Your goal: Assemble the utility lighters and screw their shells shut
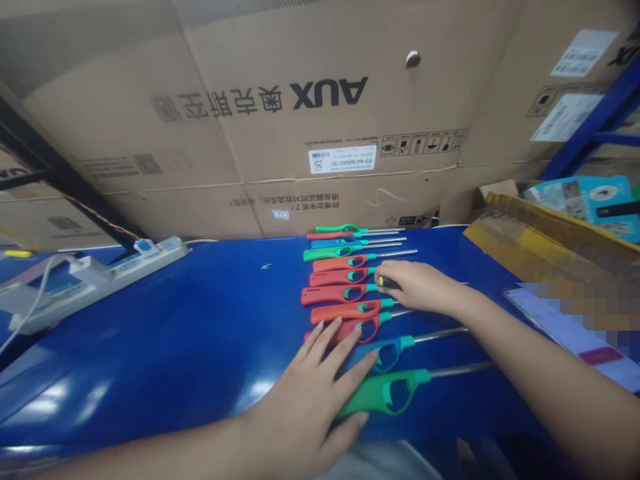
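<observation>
Several long-nosed gas lighters lie in a column on the blue table, handles to the left and metal barrels to the right. My left hand (pixel 313 393) rests with its fingers spread across the nearest ones: a red lighter (pixel 369 329), a blue lighter (pixel 387 355) and a green lighter (pixel 367 393). Over the barrels of the red lighters farther up, my right hand (pixel 417 285) is closed around a black-and-yellow handle (pixel 385 282). The rest of that tool is hidden by the hand. Beyond it lie an orange lighter (pixel 333 263) and another green lighter (pixel 325 253).
A large cardboard box (pixel 280 153) stands along the back of the blue table (pixel 200 347). At left lies a white power strip (pixel 115 283) with plugs and cables. An opened carton (pixel 550 247) and a flat phone-like device (pixel 565 327) occupy the right side.
</observation>
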The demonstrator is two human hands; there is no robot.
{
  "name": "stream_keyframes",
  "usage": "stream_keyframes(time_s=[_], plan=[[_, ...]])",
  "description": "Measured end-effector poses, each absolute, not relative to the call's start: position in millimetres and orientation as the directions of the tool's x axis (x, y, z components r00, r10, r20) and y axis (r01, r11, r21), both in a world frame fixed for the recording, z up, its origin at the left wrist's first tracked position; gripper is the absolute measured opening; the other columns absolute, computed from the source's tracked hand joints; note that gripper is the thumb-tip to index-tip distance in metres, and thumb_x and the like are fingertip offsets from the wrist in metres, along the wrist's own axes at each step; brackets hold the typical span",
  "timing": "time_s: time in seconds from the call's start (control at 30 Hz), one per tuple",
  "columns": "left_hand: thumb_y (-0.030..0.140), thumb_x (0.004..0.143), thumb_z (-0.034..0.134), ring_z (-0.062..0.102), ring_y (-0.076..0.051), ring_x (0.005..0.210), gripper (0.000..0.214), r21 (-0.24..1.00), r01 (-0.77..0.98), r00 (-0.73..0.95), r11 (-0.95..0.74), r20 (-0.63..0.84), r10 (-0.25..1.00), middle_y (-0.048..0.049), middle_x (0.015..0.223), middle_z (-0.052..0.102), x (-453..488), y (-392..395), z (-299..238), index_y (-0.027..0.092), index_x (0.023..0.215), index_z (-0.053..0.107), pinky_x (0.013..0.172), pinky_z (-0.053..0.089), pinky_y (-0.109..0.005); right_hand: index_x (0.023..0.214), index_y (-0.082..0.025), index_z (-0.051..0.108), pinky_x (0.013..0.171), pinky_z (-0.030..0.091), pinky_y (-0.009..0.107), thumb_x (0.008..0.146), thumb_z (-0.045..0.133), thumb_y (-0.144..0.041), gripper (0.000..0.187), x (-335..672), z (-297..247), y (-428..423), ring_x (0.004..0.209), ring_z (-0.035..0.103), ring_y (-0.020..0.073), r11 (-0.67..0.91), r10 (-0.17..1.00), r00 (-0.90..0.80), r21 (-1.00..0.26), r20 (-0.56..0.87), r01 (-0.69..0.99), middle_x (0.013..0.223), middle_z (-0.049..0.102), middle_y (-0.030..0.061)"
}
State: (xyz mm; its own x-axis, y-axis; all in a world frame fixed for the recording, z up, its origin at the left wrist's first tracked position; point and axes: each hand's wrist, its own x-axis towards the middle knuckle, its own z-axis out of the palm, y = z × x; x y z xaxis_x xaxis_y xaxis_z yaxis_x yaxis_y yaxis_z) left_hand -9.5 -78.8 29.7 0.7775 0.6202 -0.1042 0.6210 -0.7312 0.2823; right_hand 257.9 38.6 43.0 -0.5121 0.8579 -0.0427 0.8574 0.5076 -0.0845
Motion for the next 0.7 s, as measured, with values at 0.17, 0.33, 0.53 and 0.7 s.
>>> stream_keyframes(time_s=[0.17,0.33,0.53,0.7], plan=[[0.049,0.09,0.064,0.009,-0.053,0.153,0.081,0.281,0.606,0.781,-0.744,-0.03,0.624,-0.0101,0.171,0.018,-13,-73,30,0.036,0.161,0.029,0.114,0.025,-0.079,0.099,-0.019,0.059,0.064,0.037,0.029,0.096,0.05,-0.021,0.009,261,49,39,0.083,0.066,0.0209,0.567,0.823,-0.568,-0.06,0.017,0.821,0.104,0.069,0.0082],[0.052,0.091,0.062,0.011,-0.055,0.152,0.079,0.275,0.607,0.779,-0.745,-0.025,0.626,-0.0128,0.17,0.019,-12,-71,28,0.036,0.161,0.028,0.114,0.026,-0.079,0.097,-0.02,0.063,0.072,0.043,0.029,0.095,0.054,-0.022,0.009,274,45,57,0.094,0.067,0.0226,0.455,0.885,-0.436,-0.108,0.162,0.884,0.108,0.07,0.0072],[0.053,0.095,0.057,0.011,-0.054,0.153,0.075,0.265,0.628,0.767,-0.732,-0.052,0.639,-0.0164,0.171,0.011,-9,-69,28,0.037,0.161,0.027,0.114,0.028,-0.077,0.122,-0.022,0.064,0.069,0.045,0.032,0.097,0.052,-0.027,0.028,275,32,72,0.098,0.068,0.0261,0.329,0.925,-0.296,-0.112,0.237,0.938,0.13,0.063,0.0107],[0.053,0.094,0.059,0.014,-0.052,0.153,0.071,0.262,0.623,0.762,-0.737,0.012,0.648,-0.0139,0.171,0.014,-9,-53,24,0.04,0.159,0.031,0.114,0.027,-0.077,0.109,-0.023,0.068,0.077,0.048,0.032,0.097,0.054,-0.031,0.021,279,36,68,0.094,0.067,0.022,0.492,0.864,-0.455,-0.165,0.216,0.855,0.114,0.066,0.007]])
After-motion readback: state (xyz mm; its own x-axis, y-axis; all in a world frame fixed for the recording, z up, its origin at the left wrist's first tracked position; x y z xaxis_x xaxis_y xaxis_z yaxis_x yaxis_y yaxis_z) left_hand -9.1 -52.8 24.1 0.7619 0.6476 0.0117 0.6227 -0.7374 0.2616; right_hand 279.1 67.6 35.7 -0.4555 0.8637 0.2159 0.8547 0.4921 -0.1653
